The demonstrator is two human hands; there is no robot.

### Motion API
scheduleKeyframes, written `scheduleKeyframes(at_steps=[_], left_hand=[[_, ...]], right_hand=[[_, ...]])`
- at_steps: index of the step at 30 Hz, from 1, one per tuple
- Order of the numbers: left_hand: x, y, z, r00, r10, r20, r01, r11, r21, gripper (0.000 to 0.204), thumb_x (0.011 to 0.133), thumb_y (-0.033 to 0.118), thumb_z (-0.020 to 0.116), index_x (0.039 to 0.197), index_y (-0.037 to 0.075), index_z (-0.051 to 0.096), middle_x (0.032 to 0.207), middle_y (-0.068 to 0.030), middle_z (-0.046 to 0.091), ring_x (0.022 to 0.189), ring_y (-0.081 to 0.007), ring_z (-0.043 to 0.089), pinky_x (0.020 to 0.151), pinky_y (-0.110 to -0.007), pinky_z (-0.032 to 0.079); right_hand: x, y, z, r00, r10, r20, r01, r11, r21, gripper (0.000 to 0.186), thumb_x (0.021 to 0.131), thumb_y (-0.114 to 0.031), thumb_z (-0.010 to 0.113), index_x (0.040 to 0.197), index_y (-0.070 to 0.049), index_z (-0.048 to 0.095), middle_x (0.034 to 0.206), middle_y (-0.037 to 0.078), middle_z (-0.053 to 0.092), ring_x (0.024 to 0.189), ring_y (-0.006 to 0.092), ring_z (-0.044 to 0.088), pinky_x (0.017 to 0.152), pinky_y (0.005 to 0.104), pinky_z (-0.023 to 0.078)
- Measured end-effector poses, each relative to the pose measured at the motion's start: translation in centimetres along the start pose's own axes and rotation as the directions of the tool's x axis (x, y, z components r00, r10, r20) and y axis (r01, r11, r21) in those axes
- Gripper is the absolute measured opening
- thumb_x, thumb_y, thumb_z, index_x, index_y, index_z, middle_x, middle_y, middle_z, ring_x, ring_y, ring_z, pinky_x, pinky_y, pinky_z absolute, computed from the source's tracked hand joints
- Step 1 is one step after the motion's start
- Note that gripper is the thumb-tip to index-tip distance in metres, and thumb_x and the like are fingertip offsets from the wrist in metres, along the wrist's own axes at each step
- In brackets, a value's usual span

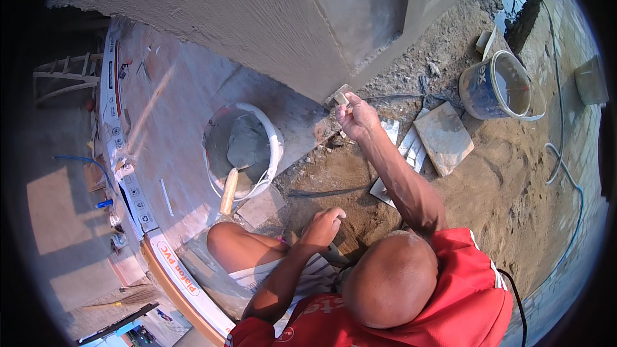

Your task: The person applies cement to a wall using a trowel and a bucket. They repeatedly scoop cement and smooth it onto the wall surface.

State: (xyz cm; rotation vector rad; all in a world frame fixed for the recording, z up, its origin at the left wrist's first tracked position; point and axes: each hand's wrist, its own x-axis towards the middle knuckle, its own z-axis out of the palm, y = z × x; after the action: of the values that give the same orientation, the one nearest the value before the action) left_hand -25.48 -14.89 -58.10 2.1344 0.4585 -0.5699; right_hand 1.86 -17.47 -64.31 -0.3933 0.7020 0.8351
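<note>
Dead ahead, low: small flat grey block [334, 95], at the bottom tip of the plastered wall [257, 32]; too small in view to say which tool it is.
Right grip: right hand [357, 117] reaching out, fingers pinched round the block's near side.
Left grip: left hand [323, 227] low by the bent left leg [241, 244], fingers half curled, palm side hidden; can't tell if it holds anything.
Wall faces: rough, combed-looking plaster on the left; smoother recessed panel to the right of it.
Mortar bucket: white bucket [277, 148], left of the right hand, on the concrete floor [173, 109]; grey mortar [247, 138] inside.
Trowel: wooden-handled trowel [229, 191], blade end in the bucket, handle sticking out over the near rim.
By the bucket: pale tile offcut [263, 207], flat on the ground, toward the person.
Right of the reaching arm: square tile [445, 138], partly over silvery-white sheets [391, 128].
Right side: loose sand [514, 173]; blue pail [477, 90] beyond the tile, open top visible.
Far right: grey tub [591, 81]; hose [581, 202] running along the ground.
Left side: long white carton [180, 273] along the floor edge; wooden ladder [64, 76] past it.
Clothing: red shirt [463, 283], striped shorts [308, 276].
</note>
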Motion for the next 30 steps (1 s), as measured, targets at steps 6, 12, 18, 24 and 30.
scheduleKeyframes(at_steps=[6, 12, 18, 24, 30], left_hand=[[0.3, -0.3, -0.4, 1.0, -0.008, 0.01, 0.007, 1.0, 0.014, 0.023, 0.086, 0.006, 0.05, 0.106, 0.002, 0.06, 0.097, -0.0235, 0.065, 0.093, -0.0407, 0.064, 0.082, -0.045, 0.05], [0.0, 2.8, -1.9, 0.976, -0.187, 0.115, 0.196, 0.978, -0.073, 0.024, 0.089, 0.007, 0.047, 0.109, 0.001, 0.059, 0.096, -0.0227, 0.065, 0.09, -0.0399, 0.065, 0.079, -0.045, 0.052], [0.0, 1.1, -1.0, 0.999, -0.033, 0.03, 0.034, 0.999, -0.027, 0.024, 0.089, 0.007, 0.048, 0.109, 0.002, 0.059, 0.096, -0.0223, 0.065, 0.091, -0.0396, 0.064, 0.081, -0.044, 0.051], [0.1, 0.0, 0.3, 1.0, 0.018, 0.022, -0.017, 0.999, -0.038, 0.022, 0.087, 0.007, 0.051, 0.107, 0.002, 0.061, 0.098, -0.0225, 0.066, 0.093, -0.0402, 0.063, 0.085, -0.044, 0.049], [0.5, 0.4, -0.5, 0.999, 0.002, 0.035, -0.001, 0.999, -0.041, 0.022, 0.088, 0.006, 0.051, 0.107, 0.002, 0.06, 0.099, -0.0217, 0.065, 0.095, -0.0402, 0.063, 0.085, -0.044, 0.049]], right_hand=[[-8.9, -0.9, 0.3, 0.956, 0.021, 0.292, 0.016, 0.992, -0.124, 0.019, 0.103, -0.022, 0.043, 0.111, -0.008, 0.052, 0.082, 0.007, 0.058, 0.058, 0.0112, 0.051, 0.047, 0.0204, 0.045], [1.0, -2.9, -7.8, 0.972, 0.115, 0.205, -0.112, 0.993, -0.028, 0.016, 0.103, -0.014, 0.038, 0.115, -0.008, 0.048, 0.081, 0.007, 0.057, 0.057, 0.0113, 0.051, 0.046, 0.0209, 0.044], [4.3, -2.5, -6.4, 0.972, 0.124, 0.202, -0.122, 0.992, -0.018, 0.013, 0.103, -0.013, 0.039, 0.112, -0.008, 0.047, 0.079, 0.007, 0.056, 0.057, 0.0114, 0.051, 0.046, 0.0218, 0.045], [-4.2, -1.9, 2.3, 0.981, 0.058, 0.185, -0.046, 0.996, -0.071, 0.013, 0.1, -0.013, 0.045, 0.111, -0.008, 0.05, 0.08, 0.007, 0.055, 0.057, 0.0105, 0.048, 0.045, 0.0219, 0.042], [-8.4, -2.1, -0.4, 0.956, 0.044, 0.289, -0.017, 0.995, -0.095, 0.021, 0.1, -0.015, 0.043, 0.118, -0.009, 0.052, 0.083, 0.006, 0.056, 0.056, 0.0082, 0.047, 0.042, 0.019, 0.039]])
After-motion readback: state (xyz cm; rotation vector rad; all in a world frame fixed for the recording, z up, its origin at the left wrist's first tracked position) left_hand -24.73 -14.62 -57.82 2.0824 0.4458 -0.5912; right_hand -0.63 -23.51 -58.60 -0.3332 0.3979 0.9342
